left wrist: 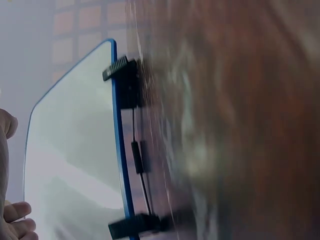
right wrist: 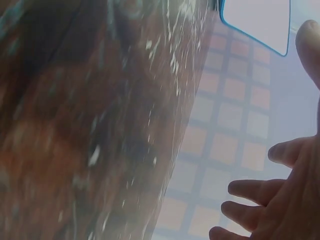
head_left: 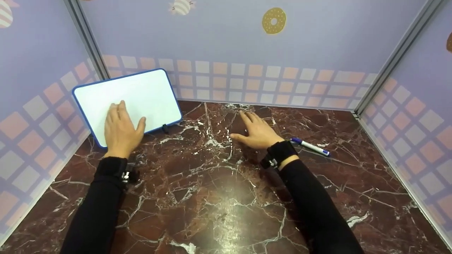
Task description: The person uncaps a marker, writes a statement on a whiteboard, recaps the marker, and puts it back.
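A small whiteboard [head_left: 152, 91] with a blue frame leans at the back left of the table, and black stand clips [left wrist: 134, 225] hold its lower edge in the left wrist view. My left hand [head_left: 122, 132] overlaps the board's face in the head view, fingers extended and thumb spread. Toward the middle, my right hand [head_left: 257, 132] hovers over the tabletop with its fingers spread and nothing in them. Just right of that wrist lies a whiteboard marker [head_left: 310, 146], white with blue ends. In the right wrist view, the right fingers [right wrist: 257, 192] stand apart.
The table [head_left: 197, 187] is dark red marbled stone. Lilac walls with a checkered band [head_left: 256, 84] enclose it at the back and both sides, joined by grey metal corner posts [head_left: 392, 58]. Black straps with small cameras [head_left: 273, 162] sit on both wrists.
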`<state>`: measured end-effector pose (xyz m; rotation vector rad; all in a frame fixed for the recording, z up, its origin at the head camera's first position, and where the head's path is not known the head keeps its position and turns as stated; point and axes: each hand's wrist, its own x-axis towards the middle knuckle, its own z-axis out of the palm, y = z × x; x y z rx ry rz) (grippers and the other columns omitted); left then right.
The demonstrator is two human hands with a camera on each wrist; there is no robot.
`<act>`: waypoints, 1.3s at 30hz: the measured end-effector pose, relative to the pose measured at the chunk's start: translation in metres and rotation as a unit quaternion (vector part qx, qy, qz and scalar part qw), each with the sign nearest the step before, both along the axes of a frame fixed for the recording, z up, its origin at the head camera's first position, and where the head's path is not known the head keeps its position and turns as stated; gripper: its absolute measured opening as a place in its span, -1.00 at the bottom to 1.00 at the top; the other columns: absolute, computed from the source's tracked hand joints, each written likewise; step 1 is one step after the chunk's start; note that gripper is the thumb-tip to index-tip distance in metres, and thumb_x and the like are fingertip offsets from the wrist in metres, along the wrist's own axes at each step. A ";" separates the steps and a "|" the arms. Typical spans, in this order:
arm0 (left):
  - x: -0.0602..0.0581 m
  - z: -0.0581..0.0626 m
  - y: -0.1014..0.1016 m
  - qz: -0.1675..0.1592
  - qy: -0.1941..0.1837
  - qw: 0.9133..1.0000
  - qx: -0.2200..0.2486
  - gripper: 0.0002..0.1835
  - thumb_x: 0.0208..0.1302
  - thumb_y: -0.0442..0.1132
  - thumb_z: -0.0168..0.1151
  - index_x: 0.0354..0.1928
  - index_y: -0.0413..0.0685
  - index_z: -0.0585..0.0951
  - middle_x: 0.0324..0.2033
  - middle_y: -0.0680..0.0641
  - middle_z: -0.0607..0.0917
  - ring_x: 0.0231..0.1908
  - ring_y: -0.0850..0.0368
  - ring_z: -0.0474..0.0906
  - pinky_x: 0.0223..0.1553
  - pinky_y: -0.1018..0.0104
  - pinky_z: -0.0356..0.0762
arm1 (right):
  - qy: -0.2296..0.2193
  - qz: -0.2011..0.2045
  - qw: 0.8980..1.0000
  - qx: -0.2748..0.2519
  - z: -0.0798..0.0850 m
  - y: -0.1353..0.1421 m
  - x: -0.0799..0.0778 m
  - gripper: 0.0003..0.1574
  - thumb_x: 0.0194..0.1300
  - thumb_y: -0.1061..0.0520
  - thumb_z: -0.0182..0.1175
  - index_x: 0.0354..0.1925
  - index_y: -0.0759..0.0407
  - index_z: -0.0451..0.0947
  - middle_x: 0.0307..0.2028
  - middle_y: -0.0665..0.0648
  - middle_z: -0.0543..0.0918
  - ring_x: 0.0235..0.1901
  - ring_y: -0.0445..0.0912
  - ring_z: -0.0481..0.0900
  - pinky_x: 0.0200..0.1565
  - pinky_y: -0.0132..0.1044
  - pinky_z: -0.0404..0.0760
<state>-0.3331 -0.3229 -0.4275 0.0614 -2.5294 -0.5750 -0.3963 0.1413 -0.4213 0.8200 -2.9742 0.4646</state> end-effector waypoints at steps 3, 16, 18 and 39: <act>0.002 -0.002 -0.011 0.017 -0.002 1.000 0.003 0.01 0.70 0.17 0.10 0.72 -0.45 -0.08 0.61 -0.65 0.08 0.68 -0.54 -0.08 0.72 -0.31 -0.24 | -0.004 0.007 1.000 0.001 -0.004 -0.010 0.001 0.44 0.47 -0.75 0.04 0.84 -0.01 -0.22 0.75 0.39 0.03 0.73 0.32 0.00 0.69 0.30 0.02; 0.015 -0.010 -0.051 0.118 -0.033 0.987 0.105 0.15 0.63 0.24 0.17 0.76 -0.32 -0.24 0.70 -0.55 -0.29 0.71 -0.49 -0.37 0.67 -0.42 -0.16 | -0.006 0.039 0.999 0.023 -0.008 -0.045 0.008 0.42 0.49 -0.74 0.02 0.84 0.06 -0.16 0.74 0.40 0.06 0.73 0.33 -0.02 0.72 0.19 -0.03; 0.016 -0.012 -0.055 0.132 -0.038 0.979 0.150 0.19 0.61 0.26 0.20 0.77 -0.27 -0.30 0.71 -0.47 -0.39 0.72 -0.45 -0.34 0.64 -0.44 0.03 | -0.007 0.040 0.999 0.023 -0.007 -0.047 0.008 0.42 0.49 -0.74 0.02 0.84 0.06 -0.15 0.75 0.40 0.05 0.74 0.32 -0.03 0.72 0.20 -0.03; 0.023 -0.001 -0.082 0.044 -0.101 0.884 0.454 0.21 0.61 0.24 0.20 0.76 -0.31 -0.33 0.77 -0.32 -0.28 0.75 -0.15 -0.31 0.74 0.06 -0.18 | -0.024 0.074 0.997 -0.011 -0.003 -0.086 0.014 0.42 0.48 -0.70 0.11 0.84 0.01 -0.18 0.75 0.38 0.05 0.73 0.28 0.00 0.67 0.23 0.16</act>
